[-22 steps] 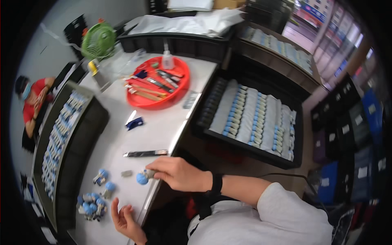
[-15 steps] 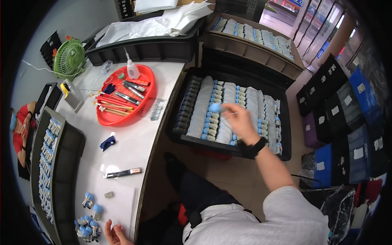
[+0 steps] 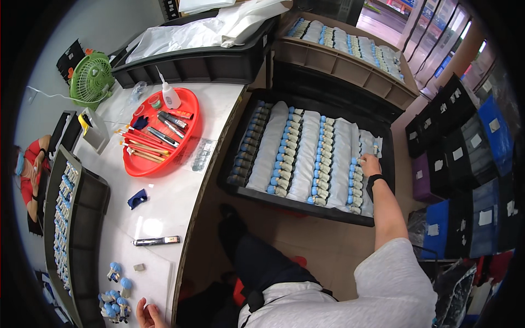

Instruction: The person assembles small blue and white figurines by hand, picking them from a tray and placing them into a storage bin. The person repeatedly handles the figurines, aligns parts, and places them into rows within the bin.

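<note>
My right hand (image 3: 371, 165) reaches into the black tray (image 3: 306, 210), its fingers closed on a small blue-headed figurine at the upper end of the right-hand row (image 3: 355, 183). The fingers partly hide that figurine. Other figurine rows (image 3: 283, 156) lie between white padding strips (image 3: 303, 158) in the same tray. My left hand (image 3: 149, 315) rests at the table's lower edge, fingers loosely curled and apart, with nothing in them. Beside it on the white table (image 3: 188, 164) lie several loose blue-headed figurines (image 3: 114, 306) and a small grey block (image 3: 139, 267).
A red basin (image 3: 183, 158) holds brushes, pens and a white squeeze bottle (image 3: 170, 96). A marker (image 3: 157, 241) and a dark blue cloth (image 3: 138, 199) lie nearby. A tilted tray (image 3: 82, 218) of figurines stands left; stacked bins (image 3: 437, 229) line the right. Another person (image 3: 33, 175) sits far left.
My right hand, carrying a blue-headed figurine, has moved right from above the tray's middle down to the right-hand row. My left hand stays by the table edge.
</note>
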The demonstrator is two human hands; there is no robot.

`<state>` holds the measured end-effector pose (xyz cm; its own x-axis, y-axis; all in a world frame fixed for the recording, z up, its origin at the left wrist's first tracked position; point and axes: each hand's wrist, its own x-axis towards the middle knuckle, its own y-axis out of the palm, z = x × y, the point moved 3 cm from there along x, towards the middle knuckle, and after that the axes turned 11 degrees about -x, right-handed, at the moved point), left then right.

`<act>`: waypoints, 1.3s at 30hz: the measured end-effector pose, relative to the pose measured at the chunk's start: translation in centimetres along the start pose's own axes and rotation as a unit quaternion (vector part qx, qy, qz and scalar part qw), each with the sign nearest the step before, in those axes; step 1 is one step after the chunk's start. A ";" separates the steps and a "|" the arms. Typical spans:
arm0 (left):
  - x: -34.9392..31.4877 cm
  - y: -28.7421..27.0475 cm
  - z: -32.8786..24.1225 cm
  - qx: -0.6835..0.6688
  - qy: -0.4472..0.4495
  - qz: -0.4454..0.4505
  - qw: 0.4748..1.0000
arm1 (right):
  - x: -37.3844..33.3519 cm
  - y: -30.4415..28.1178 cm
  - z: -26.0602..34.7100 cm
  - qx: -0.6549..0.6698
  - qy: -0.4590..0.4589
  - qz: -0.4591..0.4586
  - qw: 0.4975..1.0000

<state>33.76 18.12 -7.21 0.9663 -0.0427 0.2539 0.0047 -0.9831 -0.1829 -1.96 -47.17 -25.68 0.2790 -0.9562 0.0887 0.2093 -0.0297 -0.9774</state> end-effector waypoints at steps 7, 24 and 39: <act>0.0 -1.7 2.9 0.026 -0.038 -0.005 0.999 | 3.2 4.8 -3.1 -0.013 -0.057 0.019 0.998; 7.9 -1.5 -5.7 0.282 0.169 0.189 0.925 | -8.9 -10.5 31.2 0.502 -0.257 0.068 0.823; 4.2 -4.7 -4.7 -0.300 -0.139 0.142 0.933 | -35.9 -14.4 51.3 0.538 -0.454 0.506 0.499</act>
<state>36.62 21.73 -0.79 0.9363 -0.3513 0.0039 -0.3263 -0.8653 0.3805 33.07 2.50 -4.93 0.9593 0.2161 0.1816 -0.2223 0.9749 0.0147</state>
